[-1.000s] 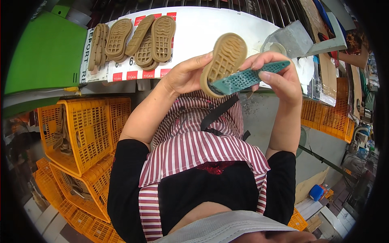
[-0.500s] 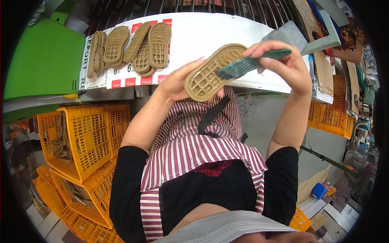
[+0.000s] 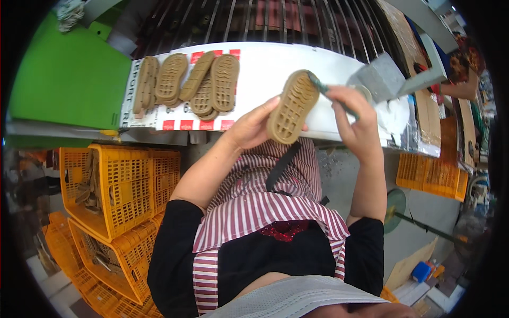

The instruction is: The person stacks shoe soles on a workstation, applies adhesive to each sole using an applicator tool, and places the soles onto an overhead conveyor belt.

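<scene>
My left hand (image 3: pixel 253 123) grips a tan shoe sole (image 3: pixel 292 112) by its left edge and holds it up in front of the table's near edge. The sole's face carries a grid of square hollows and wavy ridges toward the far end. In my right hand (image 3: pixel 359 121) is a green brush (image 3: pixel 319 85), pinched by its handle. The brush's tip meets the upper right rim of the sole. Part of the handle is hidden by my fingers. Several more tan soles (image 3: pixel 225 82) lie in overlapping piles on the left of the white table (image 3: pixel 270 69).
Behind my right hand stand a grey block (image 3: pixel 379 77) and a partly hidden round dish (image 3: pixel 366 94). A green panel (image 3: pixel 69 71) borders the table's left. Stacked orange crates (image 3: pixel 130 193) hold tan pieces below; another orange crate (image 3: pixel 432 176) is at right. Metal bars run behind the table.
The brush has gone from the middle of the sole to its far end. The sole now stands more upright, and my right hand has come lower and left. The whole view has shifted slightly.
</scene>
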Action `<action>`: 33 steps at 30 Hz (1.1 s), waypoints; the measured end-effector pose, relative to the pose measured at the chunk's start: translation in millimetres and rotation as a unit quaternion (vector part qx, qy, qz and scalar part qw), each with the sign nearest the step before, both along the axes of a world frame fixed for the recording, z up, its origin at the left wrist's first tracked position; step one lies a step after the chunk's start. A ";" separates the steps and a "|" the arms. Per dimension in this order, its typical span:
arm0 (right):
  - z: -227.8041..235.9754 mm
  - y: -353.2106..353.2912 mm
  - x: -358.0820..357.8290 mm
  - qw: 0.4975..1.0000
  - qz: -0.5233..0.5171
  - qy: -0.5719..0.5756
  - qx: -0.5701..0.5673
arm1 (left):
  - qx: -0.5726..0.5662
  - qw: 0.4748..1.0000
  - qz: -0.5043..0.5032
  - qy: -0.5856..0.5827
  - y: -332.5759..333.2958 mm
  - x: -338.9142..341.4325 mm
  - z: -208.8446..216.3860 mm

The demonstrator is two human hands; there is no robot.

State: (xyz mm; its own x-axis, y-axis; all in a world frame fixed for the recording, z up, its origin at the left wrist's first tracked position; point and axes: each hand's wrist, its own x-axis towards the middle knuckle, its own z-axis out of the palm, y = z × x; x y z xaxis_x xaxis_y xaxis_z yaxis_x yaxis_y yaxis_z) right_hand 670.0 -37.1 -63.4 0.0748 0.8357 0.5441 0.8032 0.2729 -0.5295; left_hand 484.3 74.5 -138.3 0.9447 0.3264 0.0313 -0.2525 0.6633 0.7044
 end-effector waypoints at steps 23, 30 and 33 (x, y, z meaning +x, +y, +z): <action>-96.6 -28.7 4.2 0.700 -0.038 0.695 0.159 | -0.051 0.990 0.091 -0.094 107.4 -50.4 122.7; -85.7 -22.0 -0.4 0.698 -0.042 0.700 0.148 | 0.082 0.968 0.153 -0.180 263.0 -61.3 247.4; -87.2 -22.4 4.4 0.694 -0.016 0.704 0.150 | -0.118 0.932 0.320 -0.126 284.6 -46.5 267.8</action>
State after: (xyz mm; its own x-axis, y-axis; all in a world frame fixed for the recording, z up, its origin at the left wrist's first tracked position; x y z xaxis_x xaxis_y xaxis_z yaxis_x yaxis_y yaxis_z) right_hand 674.4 -59.6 -150.5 0.7255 0.6855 0.0617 -0.4443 0.5350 -0.7186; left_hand 437.7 359.1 129.5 0.5264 0.8463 0.0816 -0.7872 0.4489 0.4229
